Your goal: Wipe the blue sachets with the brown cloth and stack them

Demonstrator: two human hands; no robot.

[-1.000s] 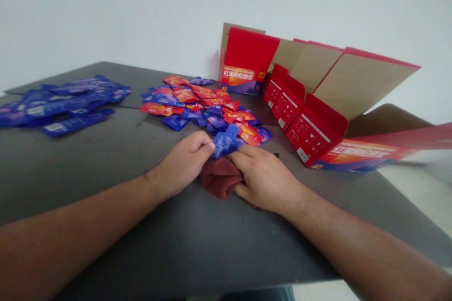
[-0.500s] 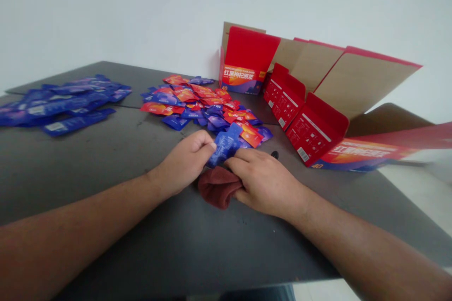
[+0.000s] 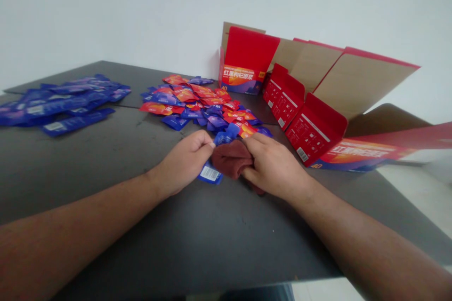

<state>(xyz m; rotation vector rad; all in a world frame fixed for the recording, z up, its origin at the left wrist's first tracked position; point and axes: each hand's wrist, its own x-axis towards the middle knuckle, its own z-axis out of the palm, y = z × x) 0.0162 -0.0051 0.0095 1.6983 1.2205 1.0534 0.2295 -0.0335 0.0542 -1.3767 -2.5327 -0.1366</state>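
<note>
My left hand [image 3: 185, 160] is closed on the left edge of a blue sachet [image 3: 211, 173], which has a white barcode label near its lower end. In my right hand [image 3: 273, 164] is a brown cloth [image 3: 231, 157], bunched between the fingers and lying over the middle of that sachet. The cloth hides much of the sachet; its top end shows above and its label below. Just beyond both hands lies a heap of red and blue sachets [image 3: 201, 99].
A pile of blue sachets [image 3: 70, 99] lies on the dark table [image 3: 141, 244] at the left. Open red boxes stand at the right: one at the back [image 3: 243, 66], others nearer [image 3: 312, 127], flaps raised. A pale wall is behind.
My right hand and the cloth have moved up and slightly right, onto the sachet. The sachet's barcode label now shows below the cloth. My left hand has hardly moved.
</note>
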